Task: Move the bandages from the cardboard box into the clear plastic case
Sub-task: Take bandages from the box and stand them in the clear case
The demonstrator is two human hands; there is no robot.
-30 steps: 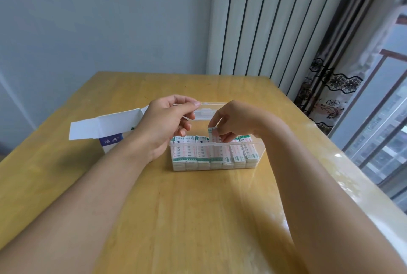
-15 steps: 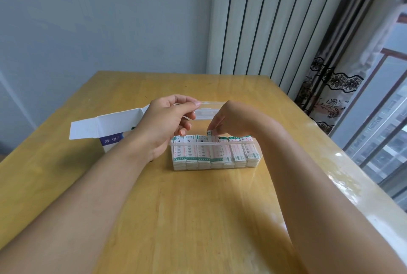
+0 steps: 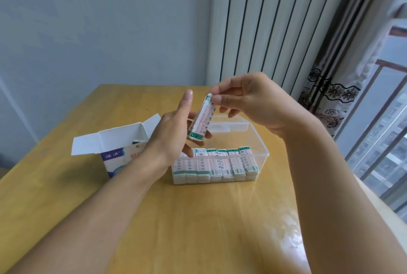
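Observation:
The clear plastic case stands open mid-table, with several stacks of white, green-banded bandages lined along its near wall. Above it, a further bandage stack is held tilted. My right hand pinches its upper end. My left hand cups its lower end with curled fingers, the index finger pointing up. The open white and blue cardboard box sits left of the case, partly hidden by my left wrist; a few bandages show inside it.
The wooden table stretches toward me with a glossy patch at the right. A striped white panel and a patterned curtain stand behind; a window with a railing is at the far right.
My right hand has lifted a bandage stack up out of the case row. My left hand left the case's far rim and rose to take the stack's lower end.

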